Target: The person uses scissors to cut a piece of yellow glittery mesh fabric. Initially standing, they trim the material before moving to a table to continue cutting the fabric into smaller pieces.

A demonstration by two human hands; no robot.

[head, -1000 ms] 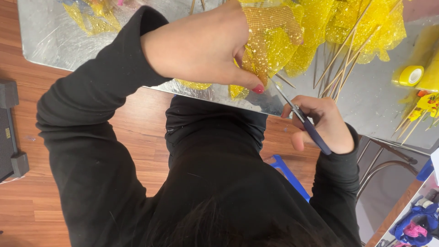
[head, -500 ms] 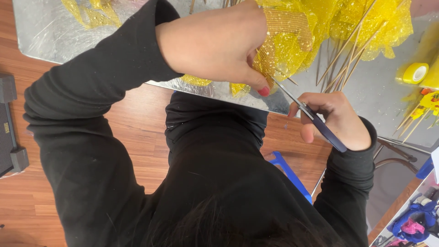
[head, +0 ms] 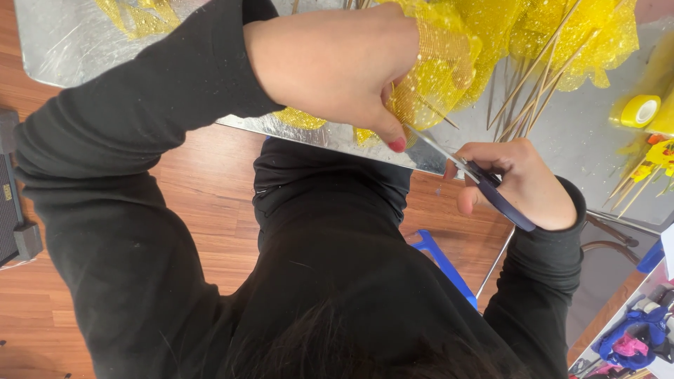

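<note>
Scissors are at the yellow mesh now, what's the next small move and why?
Probably close the scissors for a short snip. The right hand has the blades pointing into the lower edge of the yellow mesh, which the left hand pinches bunched above the silver table. How far the blades are open is hard to tell.

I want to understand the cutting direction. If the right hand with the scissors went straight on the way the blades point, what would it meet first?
The right hand aims the scissors up-left. First in that line is probably the yellow mesh bunched in the left hand, close by its red-nailed thumb; depth is unclear.
</note>
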